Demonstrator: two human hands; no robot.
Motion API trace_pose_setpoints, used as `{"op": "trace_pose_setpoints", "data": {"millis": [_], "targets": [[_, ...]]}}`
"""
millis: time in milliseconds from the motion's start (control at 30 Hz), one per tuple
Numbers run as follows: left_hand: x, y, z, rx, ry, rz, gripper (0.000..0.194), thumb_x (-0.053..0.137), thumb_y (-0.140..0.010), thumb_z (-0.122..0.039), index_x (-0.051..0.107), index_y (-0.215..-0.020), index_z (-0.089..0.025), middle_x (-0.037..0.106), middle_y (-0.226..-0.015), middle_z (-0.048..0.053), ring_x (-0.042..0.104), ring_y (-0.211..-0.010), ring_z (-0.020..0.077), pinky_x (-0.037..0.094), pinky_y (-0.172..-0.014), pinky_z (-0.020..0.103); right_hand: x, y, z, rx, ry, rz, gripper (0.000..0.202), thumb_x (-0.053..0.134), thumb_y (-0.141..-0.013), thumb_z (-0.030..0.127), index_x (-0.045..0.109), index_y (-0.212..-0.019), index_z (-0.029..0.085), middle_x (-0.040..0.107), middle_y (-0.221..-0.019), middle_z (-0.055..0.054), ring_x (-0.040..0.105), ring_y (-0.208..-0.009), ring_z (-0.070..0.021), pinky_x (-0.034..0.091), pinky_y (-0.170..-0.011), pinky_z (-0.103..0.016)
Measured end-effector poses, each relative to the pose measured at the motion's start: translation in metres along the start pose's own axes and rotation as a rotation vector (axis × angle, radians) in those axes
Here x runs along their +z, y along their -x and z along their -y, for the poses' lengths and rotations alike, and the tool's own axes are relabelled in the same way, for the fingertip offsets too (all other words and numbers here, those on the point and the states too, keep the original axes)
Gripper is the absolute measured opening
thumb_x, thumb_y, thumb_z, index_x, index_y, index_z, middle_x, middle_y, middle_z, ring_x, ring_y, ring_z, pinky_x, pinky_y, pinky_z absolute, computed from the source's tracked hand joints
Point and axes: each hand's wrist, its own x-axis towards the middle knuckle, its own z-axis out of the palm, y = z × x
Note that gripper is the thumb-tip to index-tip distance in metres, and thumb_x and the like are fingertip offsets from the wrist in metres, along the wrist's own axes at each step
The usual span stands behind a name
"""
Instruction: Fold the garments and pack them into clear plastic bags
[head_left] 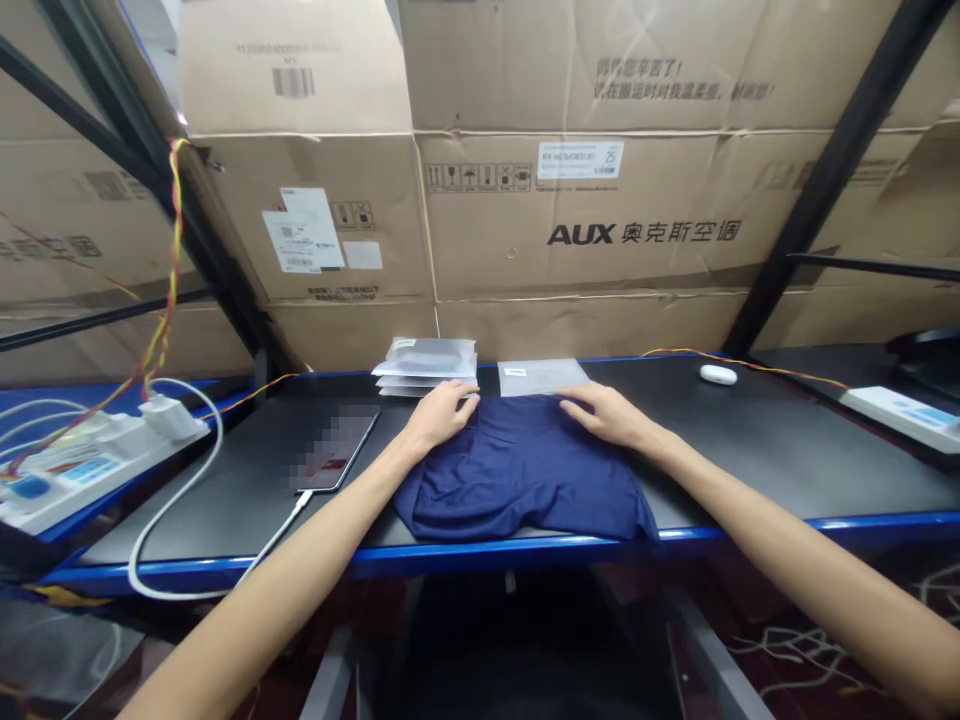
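Observation:
A dark blue cloth lies wrinkled on the black tabletop, its near side reaching the blue front edge. My left hand touches its far left corner, thumb and fingers a little apart. At the far right corner rests my right hand, its thumb and fingers also apart on the fabric. Just beyond my left hand is a stack of flat translucent packets. Another flat translucent packet lies behind the cloth, between the hands and partly covered by its far edge.
A phone with a white charging cable lies at the left. Power strips stand far left and at the right. A small white case sits at the back right. Cardboard and black metal posts rise behind the table.

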Motion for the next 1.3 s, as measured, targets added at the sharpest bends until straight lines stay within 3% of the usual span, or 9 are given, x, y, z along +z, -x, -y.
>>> {"op": "trace_pose_setpoints", "data": {"millis": [67,233,400,500,600,733,867,1033,1300], "targets": [[0.003,-0.003,0.004,-0.044,-0.038,0.030,0.034,0.047,-0.097,-0.035,0.070,-0.115,-0.020,0.070,-0.108,0.009,0.063,-0.103,0.0247,0.050,-0.095,0.036,0.001,-0.001,-0.010,0.084,0.099,-0.033,0.035,0.046,-0.097,0.030,0.066,-0.123,0.017,0.070,-0.120,-0.012,0.064,-0.111,-0.0279,0.050,-0.100,-0.044],[0.012,-0.007,0.010,-0.069,-0.054,0.097,0.031,0.056,-0.091,-0.036,0.071,-0.110,-0.018,0.068,-0.102,0.010,0.063,-0.097,0.0259,0.050,-0.090,0.036,0.004,0.001,-0.018,0.158,0.215,0.043,0.031,0.053,-0.092,0.027,0.069,-0.115,0.013,0.065,-0.126,-0.018,0.060,-0.114,-0.0329,0.047,-0.099,-0.046],[0.011,-0.008,0.010,-0.038,0.116,0.027,0.021,0.063,-0.081,-0.028,0.068,-0.099,-0.019,0.069,-0.097,0.005,0.064,-0.092,0.0229,0.051,-0.085,0.035,0.002,0.002,-0.016,0.164,0.191,0.051,0.018,0.057,-0.088,0.024,0.068,-0.101,0.017,0.069,-0.110,-0.012,0.062,-0.105,-0.0283,0.049,-0.093,-0.039],[0.008,-0.007,0.006,-0.012,0.241,-0.024,0.015,0.061,-0.078,-0.023,0.065,-0.092,-0.019,0.070,-0.092,0.002,0.065,-0.089,0.0198,0.051,-0.084,0.031,0.000,0.001,-0.015,0.198,0.181,0.016,0.015,0.058,-0.084,0.021,0.065,-0.097,0.018,0.069,-0.095,-0.010,0.063,-0.091,-0.0254,0.051,-0.083,-0.036],[0.001,-0.007,0.000,-0.002,0.332,-0.059,0.021,0.058,-0.079,-0.021,0.066,-0.098,-0.019,0.071,-0.093,0.002,0.067,-0.089,0.0182,0.050,-0.080,0.028,-0.005,0.000,-0.012,0.202,0.143,-0.066,0.022,0.055,-0.081,0.016,0.063,-0.102,0.018,0.068,-0.092,-0.009,0.062,-0.085,-0.0231,0.051,-0.079,-0.034],[-0.017,-0.003,-0.008,0.073,0.320,-0.041,0.025,0.054,-0.077,-0.016,0.070,-0.096,-0.020,0.073,-0.098,0.003,0.066,-0.093,0.0188,0.050,-0.080,0.028,-0.016,0.006,-0.001,0.047,0.077,-0.192,0.023,0.050,-0.080,0.013,0.065,-0.095,0.021,0.067,-0.092,-0.008,0.061,-0.090,-0.0242,0.051,-0.085,-0.037],[-0.035,0.010,-0.012,0.193,0.211,0.084,0.028,0.054,-0.074,-0.009,0.072,-0.091,-0.021,0.074,-0.094,0.001,0.066,-0.091,0.0182,0.050,-0.086,0.029,-0.024,0.027,0.011,-0.097,0.030,-0.085,0.024,0.049,-0.080,0.012,0.067,-0.091,0.024,0.069,-0.107,-0.007,0.062,-0.103,-0.0237,0.050,-0.093,-0.039],[-0.044,0.035,-0.017,0.258,0.084,0.267,0.030,0.057,-0.079,-0.011,0.073,-0.101,-0.023,0.073,-0.110,0.001,0.066,-0.105,0.0198,0.049,-0.096,0.030,-0.026,0.054,0.014,-0.095,-0.014,0.115,0.026,0.053,-0.086,0.019,0.071,-0.103,0.025,0.072,-0.114,-0.006,0.066,-0.108,-0.0234,0.052,-0.096,-0.038],[-0.046,0.043,-0.025,0.201,0.036,0.275,0.031,0.058,-0.088,-0.022,0.070,-0.116,-0.023,0.065,-0.130,0.005,0.059,-0.122,0.0220,0.044,-0.107,0.035,-0.026,0.062,0.007,-0.047,0.031,0.111,0.031,0.054,-0.091,0.031,0.073,-0.114,0.022,0.068,-0.127,-0.010,0.058,-0.125,-0.0296,0.046,-0.108,-0.049]]}}
